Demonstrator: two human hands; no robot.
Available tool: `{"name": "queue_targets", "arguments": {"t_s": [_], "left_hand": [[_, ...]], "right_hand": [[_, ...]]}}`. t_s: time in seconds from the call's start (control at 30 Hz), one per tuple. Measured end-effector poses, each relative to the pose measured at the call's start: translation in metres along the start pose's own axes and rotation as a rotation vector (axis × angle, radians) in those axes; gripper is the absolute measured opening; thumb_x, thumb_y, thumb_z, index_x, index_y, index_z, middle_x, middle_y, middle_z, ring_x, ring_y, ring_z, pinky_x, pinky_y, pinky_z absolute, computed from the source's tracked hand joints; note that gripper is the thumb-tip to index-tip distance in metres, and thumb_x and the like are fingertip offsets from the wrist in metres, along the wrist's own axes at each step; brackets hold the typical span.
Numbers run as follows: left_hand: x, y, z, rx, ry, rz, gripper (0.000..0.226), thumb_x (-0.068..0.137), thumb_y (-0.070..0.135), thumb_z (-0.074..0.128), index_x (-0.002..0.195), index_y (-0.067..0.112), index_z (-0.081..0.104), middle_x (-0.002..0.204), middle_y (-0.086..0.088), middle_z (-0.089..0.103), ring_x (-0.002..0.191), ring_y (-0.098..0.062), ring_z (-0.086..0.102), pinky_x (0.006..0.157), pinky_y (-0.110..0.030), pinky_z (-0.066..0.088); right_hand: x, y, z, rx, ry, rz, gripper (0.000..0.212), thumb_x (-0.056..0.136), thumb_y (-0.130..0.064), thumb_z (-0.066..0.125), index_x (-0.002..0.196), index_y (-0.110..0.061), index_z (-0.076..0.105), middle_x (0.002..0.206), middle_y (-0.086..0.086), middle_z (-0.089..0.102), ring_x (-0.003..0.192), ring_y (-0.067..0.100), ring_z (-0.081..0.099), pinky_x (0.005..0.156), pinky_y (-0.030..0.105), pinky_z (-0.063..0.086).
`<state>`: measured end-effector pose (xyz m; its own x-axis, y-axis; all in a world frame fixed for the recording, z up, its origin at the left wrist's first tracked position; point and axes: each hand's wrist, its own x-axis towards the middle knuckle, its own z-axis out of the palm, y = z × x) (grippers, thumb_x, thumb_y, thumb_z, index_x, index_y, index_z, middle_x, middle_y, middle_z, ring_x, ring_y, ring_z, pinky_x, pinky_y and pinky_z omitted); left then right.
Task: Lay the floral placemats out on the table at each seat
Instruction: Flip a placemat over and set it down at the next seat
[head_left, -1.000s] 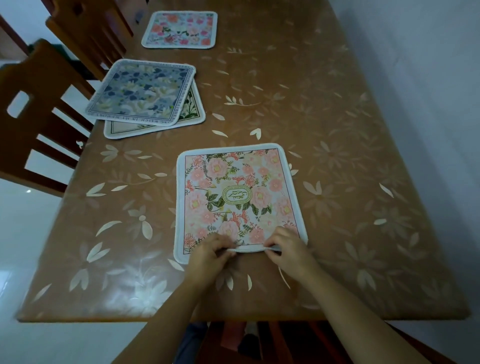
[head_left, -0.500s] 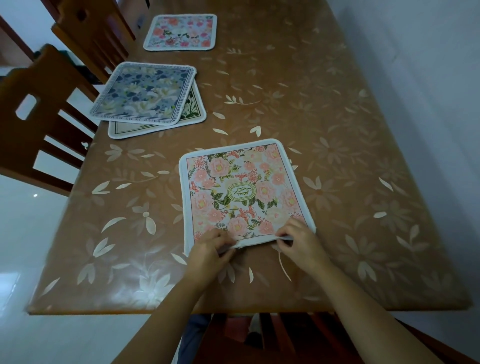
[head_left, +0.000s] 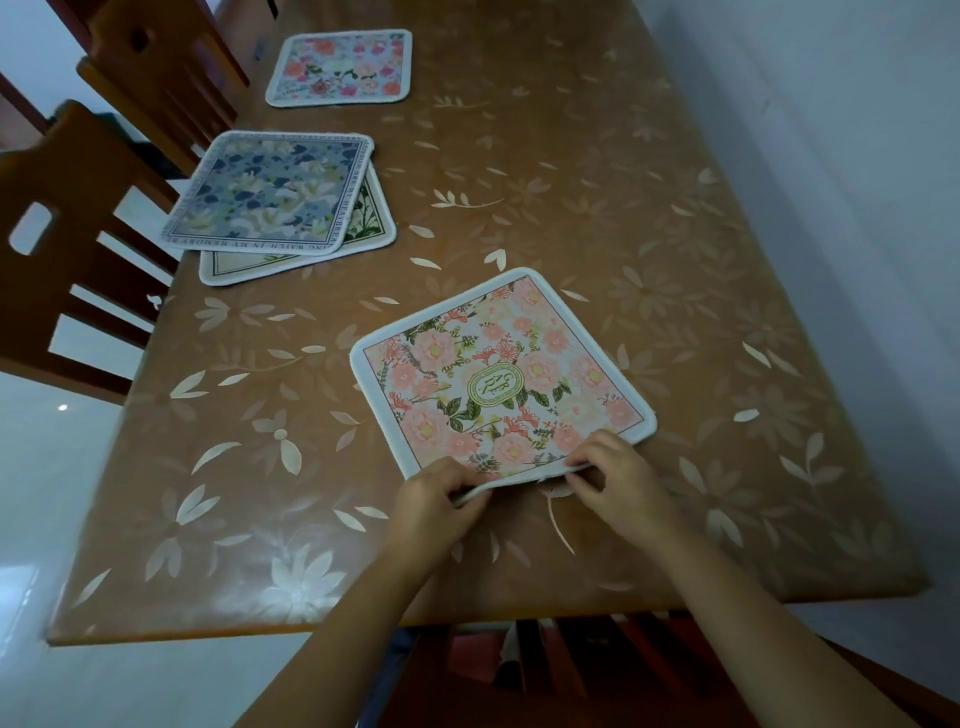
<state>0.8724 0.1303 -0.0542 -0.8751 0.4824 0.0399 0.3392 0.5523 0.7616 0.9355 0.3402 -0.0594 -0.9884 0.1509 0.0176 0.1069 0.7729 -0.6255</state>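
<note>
A pink floral placemat (head_left: 498, 374) with a green oval label lies near the table's front edge, turned at an angle. My left hand (head_left: 431, 501) pinches its near edge at the left corner, and my right hand (head_left: 615, 473) pinches the same edge further right; that edge is lifted slightly off the table. A blue floral placemat (head_left: 270, 192) lies on top of a cream placemat (head_left: 363, 234) at the left side. Another pink floral placemat (head_left: 340, 67) lies flat at the far left.
The brown table (head_left: 649, 249) has a leaf-patterned cover and stands against a white wall on the right. Two wooden chairs (head_left: 67, 249) stand along the left side. Another chair's back (head_left: 545, 670) shows below the front edge.
Both hands have turned the pink placemat counter-clockwise and shifted it a little to the right. The other mats have not moved on the table.
</note>
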Motion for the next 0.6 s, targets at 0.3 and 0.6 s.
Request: {"name": "queue_targets", "arguments": {"t_s": [0.3, 0.6], "left_hand": [[0.010, 0.037, 0.024, -0.187, -0.012, 0.046, 0.013, 0.073, 0.006, 0.074, 0.077, 0.018, 0.069, 0.072, 0.008, 0.060, 0.070, -0.004, 0.056, 0.060, -0.008, 0.040], [0.008, 0.009, 0.019, -0.062, -0.037, 0.090, 0.013, 0.069, -0.004, 0.075, 0.075, 0.006, 0.069, 0.078, -0.004, 0.065, 0.074, -0.015, 0.060, 0.067, -0.016, 0.047]], "right_hand": [[-0.002, -0.023, -0.010, 0.109, -0.011, -0.053, 0.008, 0.077, 0.001, 0.066, 0.082, -0.006, 0.066, 0.082, 0.005, 0.060, 0.078, 0.017, 0.055, 0.069, 0.027, 0.047], [-0.019, 0.021, -0.046, 0.081, 0.092, 0.128, 0.018, 0.071, 0.012, 0.066, 0.080, -0.004, 0.068, 0.084, 0.011, 0.066, 0.083, 0.024, 0.061, 0.073, 0.030, 0.049]]}}
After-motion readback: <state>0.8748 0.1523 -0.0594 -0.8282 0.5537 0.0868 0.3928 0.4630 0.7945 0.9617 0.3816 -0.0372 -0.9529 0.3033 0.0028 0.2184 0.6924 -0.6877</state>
